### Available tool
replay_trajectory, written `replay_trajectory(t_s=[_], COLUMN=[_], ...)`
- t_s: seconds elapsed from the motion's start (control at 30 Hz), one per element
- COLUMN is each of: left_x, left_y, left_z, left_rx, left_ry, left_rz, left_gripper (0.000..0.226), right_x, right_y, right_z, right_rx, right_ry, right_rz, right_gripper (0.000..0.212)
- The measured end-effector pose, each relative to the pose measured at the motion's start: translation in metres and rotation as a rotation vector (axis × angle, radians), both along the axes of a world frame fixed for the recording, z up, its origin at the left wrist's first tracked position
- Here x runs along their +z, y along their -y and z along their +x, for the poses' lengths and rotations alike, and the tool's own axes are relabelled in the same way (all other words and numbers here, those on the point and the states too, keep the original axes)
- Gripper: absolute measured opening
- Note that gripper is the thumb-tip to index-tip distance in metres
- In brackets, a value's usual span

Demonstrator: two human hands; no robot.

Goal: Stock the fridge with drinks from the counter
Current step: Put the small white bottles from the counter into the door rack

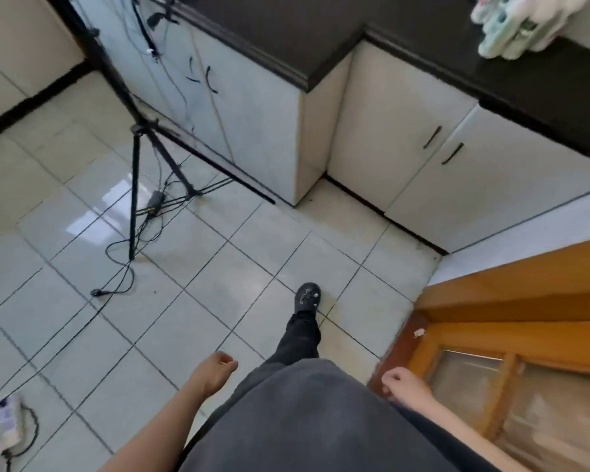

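A shrink-wrapped pack of pale drink bottles (pixel 521 23) lies on the dark countertop (pixel 423 35) at the top right, blurred. My left hand (pixel 218 369) hangs low beside my body with fingers loosely curled, holding nothing. My right hand (pixel 402 384) hangs the same way on the other side, also holding nothing. Both are far below the counter. No fridge shows in this view.
A black tripod (pixel 140 131) with trailing cables stands on the tiled floor (pixel 201 260) at left. White cabinets (pixel 406 137) run under the L-shaped counter. An orange wooden door (pixel 525 328) is at right. A power strip (pixel 4 424) lies at bottom left. My foot (pixel 307 296) steps forward.
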State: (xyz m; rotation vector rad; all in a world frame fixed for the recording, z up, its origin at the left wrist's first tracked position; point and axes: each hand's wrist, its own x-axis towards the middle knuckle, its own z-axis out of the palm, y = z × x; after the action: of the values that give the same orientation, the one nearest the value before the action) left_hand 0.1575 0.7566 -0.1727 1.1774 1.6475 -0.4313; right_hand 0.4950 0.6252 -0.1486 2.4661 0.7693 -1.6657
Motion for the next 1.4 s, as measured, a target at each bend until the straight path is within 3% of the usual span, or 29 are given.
replay_trajectory(t_s=[0.27,0.5,0.67,0.83,1.13,1.4], left_x=[0.02,0.047,0.064,0.092,0.141,0.166], left_y=[-0.198,-0.28,-0.294,-0.313,-0.376,-0.446], left_z=[0.21,0.384,0.482,0.557,0.618,0.677], left_rx=[-0.453,-0.605,-0.429,-0.211,0.018,-0.09], left_ry=[0.004,0.111,0.319,0.431,0.595,0.775], left_rz=[0.094,0.168,0.183,0.234,0.534,0.796], left_gripper=[0.035,0.032,0.006,0.017,0.012,0.03], right_x=[0.033,0.038,0.037,0.068,0.126,0.159], right_y=[-0.079,-0.126,-0.166,-0.244,-0.381,-0.471], right_z=[0.147,0.215,0.304,0.394,0.466,0.491], right_rx=[-0.459,-0.795,-0.716,-0.622,-0.583,-0.469], right_ry=[0.135,0.106,0.126,0.263,0.235,0.408], right_rz=[0.106,0.262,0.338,0.576,0.934,1.091], right_gripper=[0.019,0.022,0.017,0.009,0.013,0.032])
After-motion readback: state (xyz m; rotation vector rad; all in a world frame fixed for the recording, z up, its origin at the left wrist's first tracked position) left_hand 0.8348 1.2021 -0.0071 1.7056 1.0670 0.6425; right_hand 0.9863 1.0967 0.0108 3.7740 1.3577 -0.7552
